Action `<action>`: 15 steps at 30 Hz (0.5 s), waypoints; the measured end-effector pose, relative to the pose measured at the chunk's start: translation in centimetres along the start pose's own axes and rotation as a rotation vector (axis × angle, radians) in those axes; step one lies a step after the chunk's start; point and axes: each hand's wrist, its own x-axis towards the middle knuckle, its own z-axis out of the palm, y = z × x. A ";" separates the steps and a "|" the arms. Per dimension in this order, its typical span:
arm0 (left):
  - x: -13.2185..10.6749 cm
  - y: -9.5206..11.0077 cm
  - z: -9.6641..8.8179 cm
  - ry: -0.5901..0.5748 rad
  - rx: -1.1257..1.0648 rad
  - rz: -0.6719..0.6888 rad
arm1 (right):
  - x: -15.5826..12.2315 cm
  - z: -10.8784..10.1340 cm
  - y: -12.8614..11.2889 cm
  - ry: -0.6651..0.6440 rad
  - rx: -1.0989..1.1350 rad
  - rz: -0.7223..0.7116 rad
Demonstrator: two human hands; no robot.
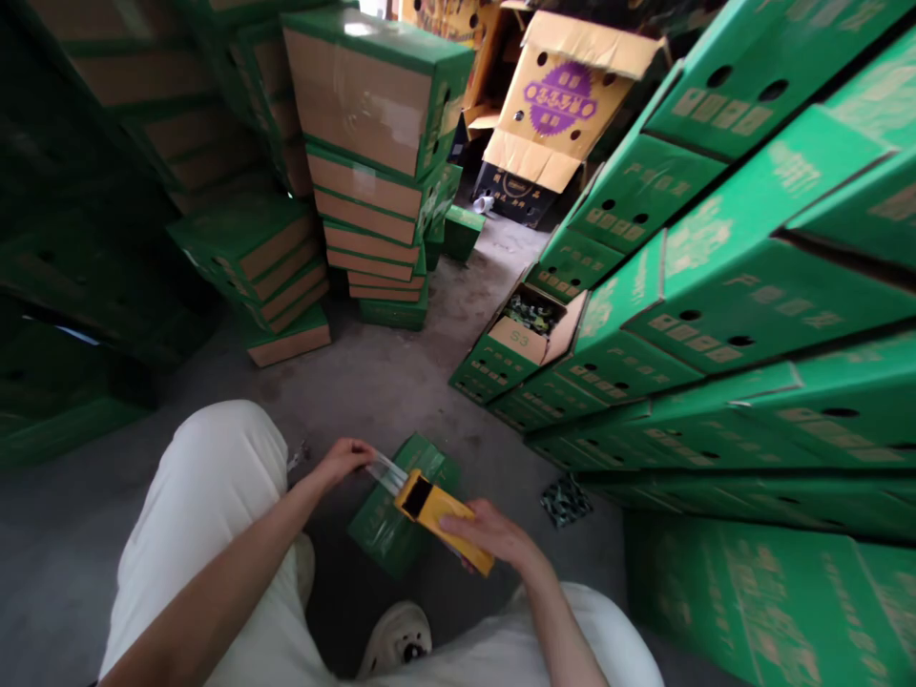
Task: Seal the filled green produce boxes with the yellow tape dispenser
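Note:
Between my knees lies a closed green carton (390, 539) on the floor. My right hand (493, 530) is wrapped round a long yellow box (454, 520) above this carton. The end of the yellow box facing left is open and dark inside. A clear plastic strip (388, 471) stretches from that end to my left hand (347, 458), whose fingertips are pinched on it. What the strip belongs to cannot be made out.
Stacks of green cartons (368, 114) stand at the left and more green cartons (687, 286) line the right. An open carton (511, 358) holds dark packets. A patterned dark packet (565, 501) lies on the concrete floor (479, 448). A yellow carton (558, 95) with a purple print stands behind.

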 end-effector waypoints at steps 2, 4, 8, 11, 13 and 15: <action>0.4 -0.5 -1.5 0.054 0.029 0.047 | -1.0 0.0 1.2 0.049 0.001 0.034; 0.8 -1.2 -2.1 0.057 0.045 0.057 | -1.4 0.2 2.3 0.091 0.011 0.041; 1.8 -2.4 -1.9 0.101 0.111 0.108 | -0.5 0.8 3.7 0.110 -0.043 -0.013; 2.5 -3.2 -1.5 0.128 0.238 0.147 | 0.3 0.9 4.0 0.117 -0.058 -0.058; 2.8 -3.8 -1.1 0.136 0.297 0.141 | 0.6 0.9 4.2 0.123 -0.076 -0.060; 3.1 -4.4 -0.4 0.138 0.353 0.133 | 0.8 0.9 4.2 0.134 -0.094 -0.023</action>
